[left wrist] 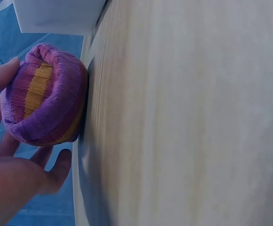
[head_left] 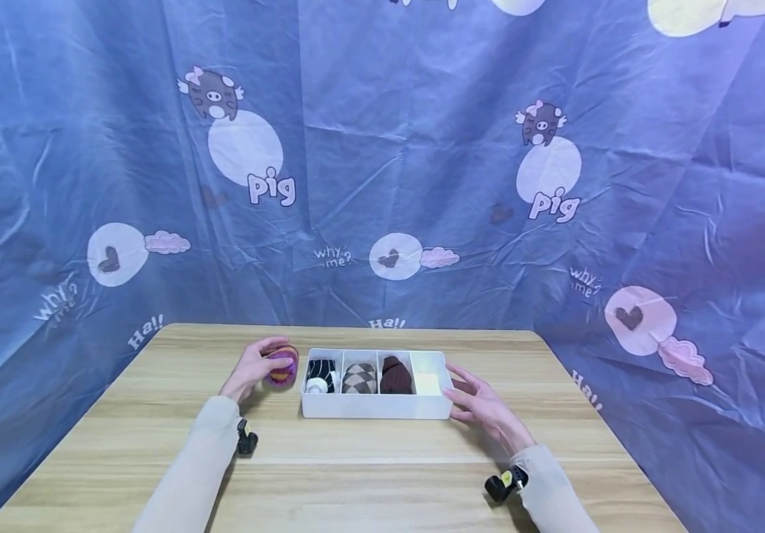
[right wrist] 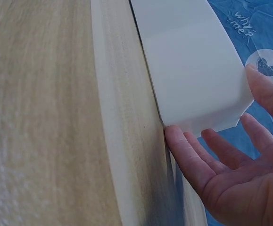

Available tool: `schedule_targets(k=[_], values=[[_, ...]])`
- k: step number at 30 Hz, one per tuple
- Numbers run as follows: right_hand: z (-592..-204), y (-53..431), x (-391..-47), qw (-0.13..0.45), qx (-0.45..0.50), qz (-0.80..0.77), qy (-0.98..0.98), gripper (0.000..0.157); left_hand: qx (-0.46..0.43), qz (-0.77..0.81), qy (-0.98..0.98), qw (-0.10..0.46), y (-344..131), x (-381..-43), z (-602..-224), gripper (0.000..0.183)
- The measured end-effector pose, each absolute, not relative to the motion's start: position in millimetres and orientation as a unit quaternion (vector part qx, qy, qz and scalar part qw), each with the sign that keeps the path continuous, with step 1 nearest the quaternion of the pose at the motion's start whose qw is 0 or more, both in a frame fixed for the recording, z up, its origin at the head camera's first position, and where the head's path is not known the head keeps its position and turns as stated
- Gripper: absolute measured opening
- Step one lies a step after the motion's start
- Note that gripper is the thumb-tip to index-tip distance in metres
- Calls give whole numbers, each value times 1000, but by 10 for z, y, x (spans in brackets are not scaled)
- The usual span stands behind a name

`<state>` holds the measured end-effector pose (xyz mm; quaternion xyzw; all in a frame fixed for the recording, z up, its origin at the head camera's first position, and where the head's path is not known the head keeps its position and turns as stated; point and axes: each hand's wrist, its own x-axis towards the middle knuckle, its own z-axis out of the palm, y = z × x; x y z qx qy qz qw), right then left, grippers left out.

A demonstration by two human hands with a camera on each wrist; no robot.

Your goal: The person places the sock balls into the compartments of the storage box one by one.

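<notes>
A rolled-up pair of socks (head_left: 284, 368), striped purple and yellow, sits on the table left of a white divided box (head_left: 375, 406). My left hand (head_left: 251, 369) holds the roll, its thumb and fingers around it; the left wrist view shows the folded purple cuff of the socks (left wrist: 56, 101). At the box's other end, my right hand (head_left: 485, 409) touches the end wall with extended, spread fingers. Inside the box are black socks with white lines (head_left: 321, 372), checked grey-brown socks (head_left: 359, 379) and dark maroon socks (head_left: 396, 376), each in its own compartment. White floor shows in the rightmost compartment.
The wooden table (head_left: 355, 481) runs back to a blue printed cloth (head_left: 409, 170), which hangs behind it and along both sides. Small black cameras sit on the left wrist (head_left: 246, 438) and the right wrist (head_left: 506, 483).
</notes>
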<state>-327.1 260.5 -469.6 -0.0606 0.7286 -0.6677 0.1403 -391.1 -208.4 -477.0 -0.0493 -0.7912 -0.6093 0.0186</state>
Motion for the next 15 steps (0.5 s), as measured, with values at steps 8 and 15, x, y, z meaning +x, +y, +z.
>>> schedule_targets(k=[8, 15], values=[[-4689, 2606, -3272, 135, -56, -668, 730, 74, -67, -596, -800, -10, -2096, -3891, -4727, 63], [-4682, 2601, -3268, 138, -56, -666, 731, 74, -77, -570, -818, -9, -2131, -3891, -4745, 60]])
